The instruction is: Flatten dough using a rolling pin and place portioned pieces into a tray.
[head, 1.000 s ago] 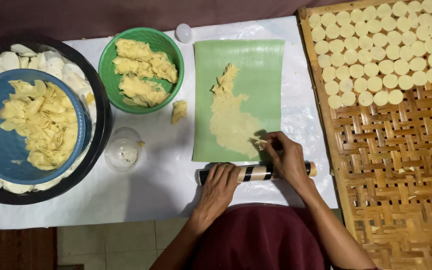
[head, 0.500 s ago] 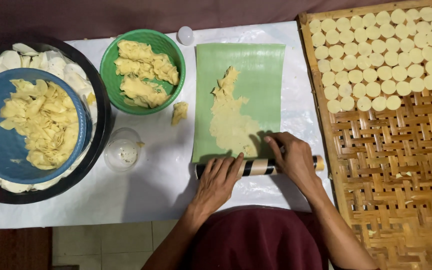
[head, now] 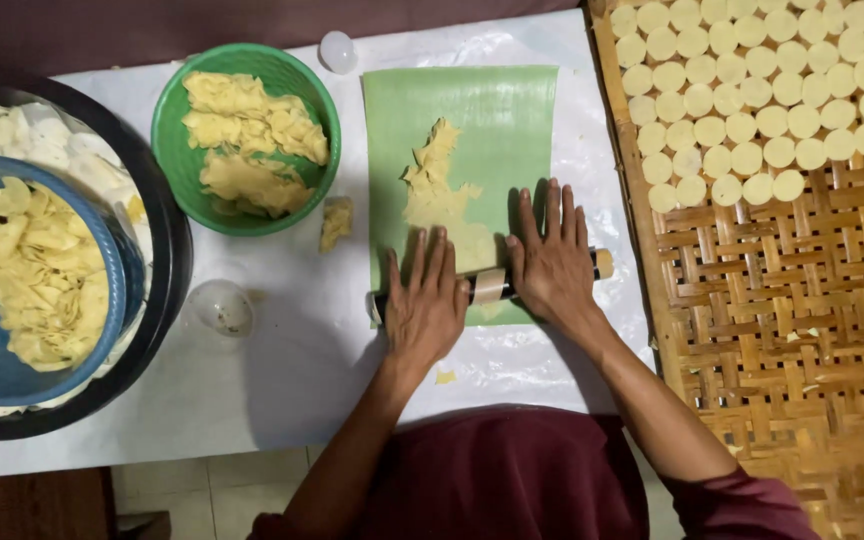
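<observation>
Pressing flat, spread fingers of left hand [head: 427,305] and right hand [head: 552,260] on the stiff rolling pin [head: 487,287], soft yellow dough [head: 442,195] ahead of fingertips likely tears easily; best worked through pin's ends.

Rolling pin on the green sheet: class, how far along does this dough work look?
Done: rows of cut pale discs fill the upper part of the woven tray. In hand: left hand and right hand press flat on the rolling pin at the near edge of the dough patch on the green sheet. Left: dough in the green bowl; most of the tray is bare.
</observation>
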